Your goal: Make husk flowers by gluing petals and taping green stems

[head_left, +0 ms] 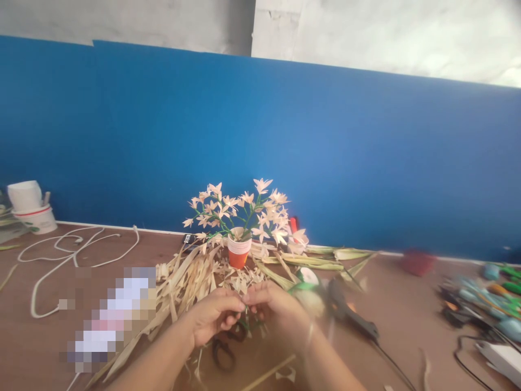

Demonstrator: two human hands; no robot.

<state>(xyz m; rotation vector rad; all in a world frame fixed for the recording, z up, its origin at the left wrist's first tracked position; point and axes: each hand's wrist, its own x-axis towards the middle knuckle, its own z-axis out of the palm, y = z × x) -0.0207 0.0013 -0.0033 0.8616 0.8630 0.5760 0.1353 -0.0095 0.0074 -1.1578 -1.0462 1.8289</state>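
Brown table (401, 315); left hand (214, 315), right hand (277, 304) meet, fingers (233, 302) pinched together, perhaps on green stem (255, 326), mostly hidden.

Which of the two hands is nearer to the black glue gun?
Right. The right hand is left of the black glue gun, apart from it; the left hand is farther left.

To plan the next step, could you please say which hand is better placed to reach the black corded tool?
Probably the right hand: the black corded tool lies to its right, and the left hand is farther away.
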